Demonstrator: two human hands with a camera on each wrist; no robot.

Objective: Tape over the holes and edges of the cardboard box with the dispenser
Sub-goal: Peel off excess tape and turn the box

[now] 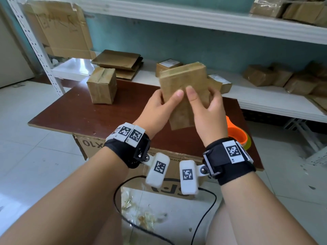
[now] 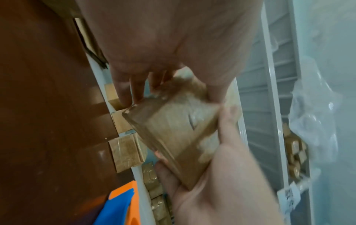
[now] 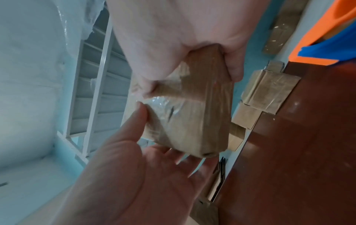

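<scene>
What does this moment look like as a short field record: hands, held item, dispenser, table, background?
left hand: left hand grips the left side of the cardboard box, thumb on its near face
right hand: right hand grips the right side, thumb on the same face
held item: box lifted above the table, glossy with clear tape
dispenser: orange tape dispenser lying on the table, untouched
table: dark brown table, with a second taped box at its far left
background: white shelf stacked with more taped boxes

Carton (image 1: pixel 92 145) under board: "0L×10" upside-down.
</scene>
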